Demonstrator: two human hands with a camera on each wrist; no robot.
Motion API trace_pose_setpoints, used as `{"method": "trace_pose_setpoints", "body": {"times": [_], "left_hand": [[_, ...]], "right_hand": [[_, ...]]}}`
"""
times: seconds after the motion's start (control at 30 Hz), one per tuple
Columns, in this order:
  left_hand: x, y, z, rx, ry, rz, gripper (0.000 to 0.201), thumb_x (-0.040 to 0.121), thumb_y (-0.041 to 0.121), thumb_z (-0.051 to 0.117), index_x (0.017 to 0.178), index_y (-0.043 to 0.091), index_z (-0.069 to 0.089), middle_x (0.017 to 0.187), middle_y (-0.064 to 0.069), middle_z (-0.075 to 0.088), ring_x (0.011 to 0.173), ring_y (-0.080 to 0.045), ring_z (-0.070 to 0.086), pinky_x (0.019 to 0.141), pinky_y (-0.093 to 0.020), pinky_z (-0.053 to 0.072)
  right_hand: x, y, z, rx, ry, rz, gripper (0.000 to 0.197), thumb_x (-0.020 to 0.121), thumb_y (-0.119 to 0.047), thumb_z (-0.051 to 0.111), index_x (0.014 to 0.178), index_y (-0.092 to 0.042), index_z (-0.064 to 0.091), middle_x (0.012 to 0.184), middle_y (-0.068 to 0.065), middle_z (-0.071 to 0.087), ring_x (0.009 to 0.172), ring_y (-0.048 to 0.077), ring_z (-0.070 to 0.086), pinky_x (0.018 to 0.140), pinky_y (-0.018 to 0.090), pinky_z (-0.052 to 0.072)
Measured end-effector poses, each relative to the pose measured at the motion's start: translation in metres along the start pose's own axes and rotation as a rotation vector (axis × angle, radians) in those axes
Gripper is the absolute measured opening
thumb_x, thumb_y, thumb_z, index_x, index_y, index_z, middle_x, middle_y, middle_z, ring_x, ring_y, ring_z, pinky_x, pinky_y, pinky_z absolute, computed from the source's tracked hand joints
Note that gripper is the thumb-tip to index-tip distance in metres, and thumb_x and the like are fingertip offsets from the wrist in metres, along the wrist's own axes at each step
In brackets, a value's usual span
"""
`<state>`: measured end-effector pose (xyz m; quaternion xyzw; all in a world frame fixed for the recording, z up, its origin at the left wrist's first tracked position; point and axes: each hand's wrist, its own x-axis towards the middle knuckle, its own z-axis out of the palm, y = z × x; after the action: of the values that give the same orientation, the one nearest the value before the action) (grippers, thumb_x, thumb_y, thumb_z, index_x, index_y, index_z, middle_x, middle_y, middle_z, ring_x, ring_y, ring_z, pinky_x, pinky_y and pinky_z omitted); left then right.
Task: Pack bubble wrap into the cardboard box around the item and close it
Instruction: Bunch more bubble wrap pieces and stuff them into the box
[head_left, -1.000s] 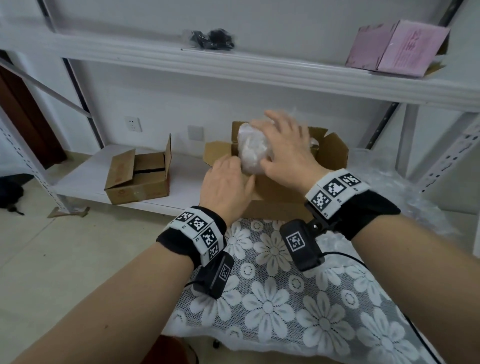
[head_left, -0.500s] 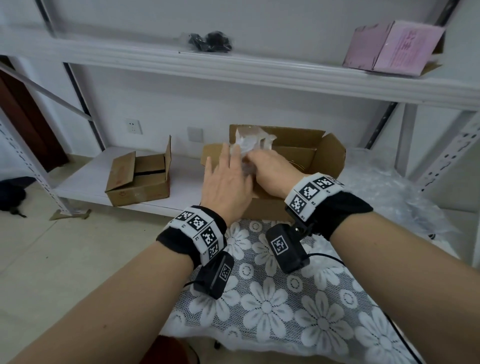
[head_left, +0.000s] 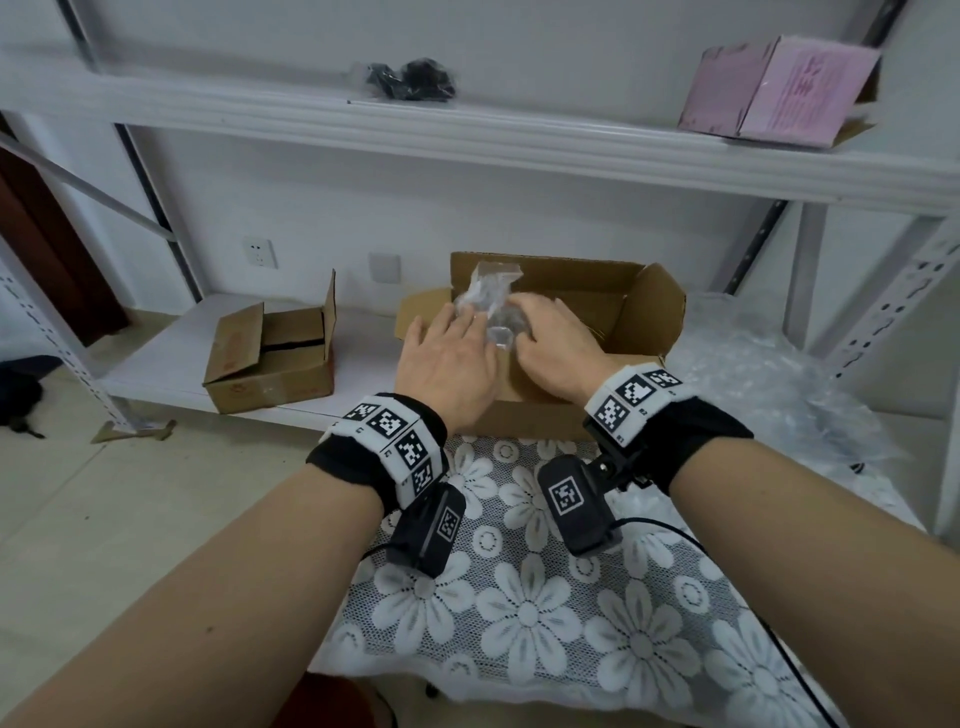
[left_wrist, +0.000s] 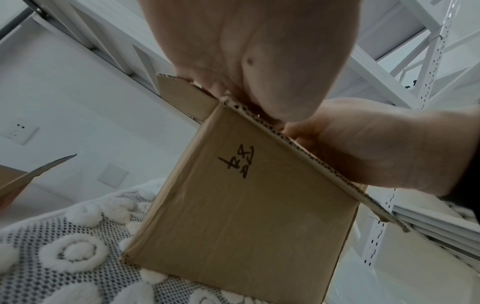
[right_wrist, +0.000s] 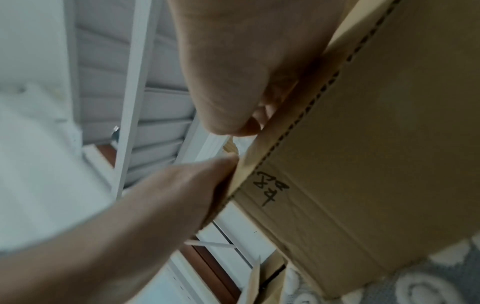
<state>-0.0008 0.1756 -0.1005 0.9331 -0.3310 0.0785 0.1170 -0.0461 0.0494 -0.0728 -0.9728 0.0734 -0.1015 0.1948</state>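
An open brown cardboard box (head_left: 623, 312) stands on a lace-covered surface, flaps up. A wad of clear bubble wrap (head_left: 485, 291) sticks out of its left part. My left hand (head_left: 457, 330) reaches over the near wall, fingers fairly straight, resting against the wrap. My right hand (head_left: 519, 325) is beside it inside the box, fingers curled down into the wrap. The item inside is hidden. In the left wrist view the box front (left_wrist: 246, 216) shows black handwriting, with the right hand (left_wrist: 363, 144) at the rim. The right wrist view shows the same box wall (right_wrist: 376, 144) and the left hand (right_wrist: 182, 185).
A smaller open cardboard box (head_left: 270, 358) sits on the low shelf to the left. A loose pile of bubble wrap (head_left: 769, 379) lies to the right. The upper shelf holds a pink box (head_left: 779, 88) and a black bagged item (head_left: 410, 78). White floral lace cloth (head_left: 519, 597) covers the near surface.
My right hand has carried the bubble wrap from above the box down into its left part. My left hand has slid forward from the near wall onto the wrap.
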Motion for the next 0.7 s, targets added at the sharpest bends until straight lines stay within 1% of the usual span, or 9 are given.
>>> {"method": "trace_pose_setpoints", "body": {"times": [0.07,0.17,0.27,0.33,0.4,0.47,0.57,0.63,0.7], "left_hand": [[0.000,0.000,0.000,0.014,-0.001,0.000,0.053,0.101,0.034,0.019,0.149,0.014,0.028,0.157,-0.002,0.027,0.147,-0.018,0.015,0.119,-0.044,0.009],[0.001,0.001,0.000,0.026,-0.018,-0.001,0.052,0.101,0.033,0.019,0.147,0.014,0.035,0.154,0.000,0.033,0.146,-0.019,0.015,0.118,-0.044,0.010],[0.001,0.003,-0.002,0.048,-0.038,-0.006,0.050,0.101,0.032,0.019,0.141,0.013,0.043,0.151,-0.001,0.039,0.146,-0.020,0.017,0.118,-0.045,0.011],[0.002,0.003,-0.002,0.049,-0.050,-0.017,0.050,0.101,0.031,0.019,0.136,0.012,0.048,0.149,-0.002,0.042,0.146,-0.021,0.017,0.118,-0.046,0.012],[0.003,0.003,-0.004,0.043,-0.067,-0.029,0.051,0.101,0.033,0.019,0.134,0.011,0.050,0.147,-0.003,0.044,0.146,-0.021,0.017,0.118,-0.046,0.012],[0.004,0.003,-0.006,0.035,-0.098,-0.037,0.053,0.101,0.036,0.017,0.135,0.011,0.049,0.148,-0.004,0.043,0.146,-0.020,0.016,0.118,-0.045,0.012],[0.002,0.006,-0.009,0.027,-0.116,-0.046,0.052,0.101,0.036,0.017,0.135,0.012,0.048,0.150,-0.004,0.040,0.146,-0.022,0.015,0.118,-0.046,0.011],[-0.002,0.010,-0.010,0.012,-0.070,-0.062,0.049,0.101,0.035,0.020,0.136,0.013,0.047,0.149,-0.005,0.041,0.145,-0.024,0.019,0.118,-0.045,0.012],[-0.008,0.015,-0.010,-0.001,0.015,-0.058,0.047,0.101,0.033,0.025,0.138,0.013,0.044,0.147,-0.007,0.044,0.141,-0.024,0.028,0.119,-0.044,0.013]], "right_hand": [[0.002,-0.001,0.004,-0.176,-0.085,-0.076,0.050,0.097,-0.018,0.034,0.147,-0.015,0.030,0.153,0.003,0.033,0.143,0.015,0.026,0.120,0.040,0.002],[0.005,0.001,0.005,-0.300,-0.177,-0.087,0.052,0.098,-0.026,0.024,0.148,-0.018,0.029,0.156,0.002,0.029,0.147,0.016,0.012,0.120,0.044,-0.003],[0.006,0.003,0.002,-0.334,-0.262,-0.060,0.052,0.099,-0.032,0.018,0.142,-0.019,0.043,0.152,0.001,0.037,0.147,0.018,0.014,0.119,0.049,-0.003],[0.007,0.004,0.001,-0.313,-0.284,-0.033,0.053,0.098,-0.033,0.017,0.128,-0.016,0.058,0.144,0.003,0.048,0.143,0.020,0.025,0.117,0.053,-0.002],[0.004,0.006,0.001,-0.257,-0.227,-0.023,0.050,0.097,-0.033,0.020,0.111,-0.015,0.065,0.131,0.004,0.059,0.131,0.021,0.044,0.116,0.055,0.001],[0.000,0.009,0.001,-0.172,-0.113,-0.023,0.043,0.098,-0.030,0.025,0.111,-0.016,0.063,0.119,0.003,0.065,0.117,0.021,0.055,0.117,0.053,0.006],[-0.015,0.015,0.000,-0.059,0.046,-0.046,0.036,0.100,-0.030,0.033,0.120,-0.016,0.059,0.111,0.003,0.068,0.110,0.022,0.058,0.115,0.047,0.020],[-0.028,0.020,-0.004,-0.006,0.117,-0.061,0.033,0.100,-0.029,0.037,0.121,-0.016,0.059,0.113,0.002,0.067,0.109,0.021,0.056,0.107,0.043,0.033],[-0.041,0.027,-0.011,0.032,0.154,-0.044,0.031,0.100,-0.026,0.039,0.123,-0.014,0.058,0.118,0.002,0.064,0.112,0.020,0.053,0.096,0.034,0.039]]}}
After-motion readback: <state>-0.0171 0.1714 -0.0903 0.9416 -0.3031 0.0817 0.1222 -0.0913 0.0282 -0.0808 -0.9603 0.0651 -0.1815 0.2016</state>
